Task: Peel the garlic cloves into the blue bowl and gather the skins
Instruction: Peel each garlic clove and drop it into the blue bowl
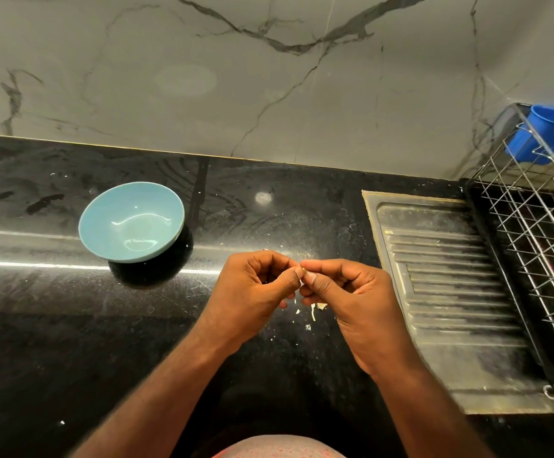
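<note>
Garlic clove (pixel 302 271): only a small pale sliver w/ a tan-green tip shows. The rest is hidden by fingertips, so how much skin is on it cannot be told. Position: right of the blue bowl (pixel 104 213) and nearer the person, held above the countertop (pixel 54 325), well apart from the bowl.

Left hand (pixel 259 287): thumb and forefinger closed narrow on the clove's left end; other fingers curled in toward the palm. Right hand (pixel 351 299): same config., thumb and forefinger pinching the clove's right end, other fingers curled under. Thumb tips of both hands meet at the clove, approx. touching.

Blue bowl: pale blue, round, glossy, upright on the countertop. Light glints across its inner wall and base.

Skins (pixel 315 313): a few pale, papery scraps and one thin strip, lying loose on the countertop right of the bowl, nearer the person, directly beneath the hands. Finer white flecks scatter round them and back toward the bowl.

Misc.: countertop is black polished stone w/ smears. Steel drainboard (pixel 450 292), ribbed, sits well right of the bowl, beyond the hands. Wire rack (pixel 533 242) stands further right again, w/ a blue tub (pixel 548 133) at its far end. Grey veined wall (pixel 236 77) rises behind the bowl.
</note>
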